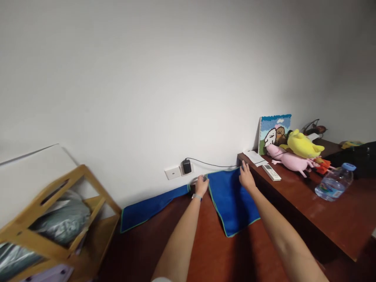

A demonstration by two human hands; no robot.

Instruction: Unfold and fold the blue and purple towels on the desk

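A blue cloth with green edging lies spread on the reddish-brown table, its far edge close to the wall. At its far left corner, my left hand has its fingers closed on the cloth's edge. My right hand rests at the far right corner, fingers stretched out and slightly apart, beside the raised desktop. What lies under its fingertips is partly hidden. Further left, a second blue cloth with the same edging lies in a long narrow shape along the wall, its right end near my left hand.
A black charger sits in the wall socket, its cable running right. On the raised wooden desktop are a white remote, plush toys, a dog picture and a water bottle. A wooden rack holding bags stands left.
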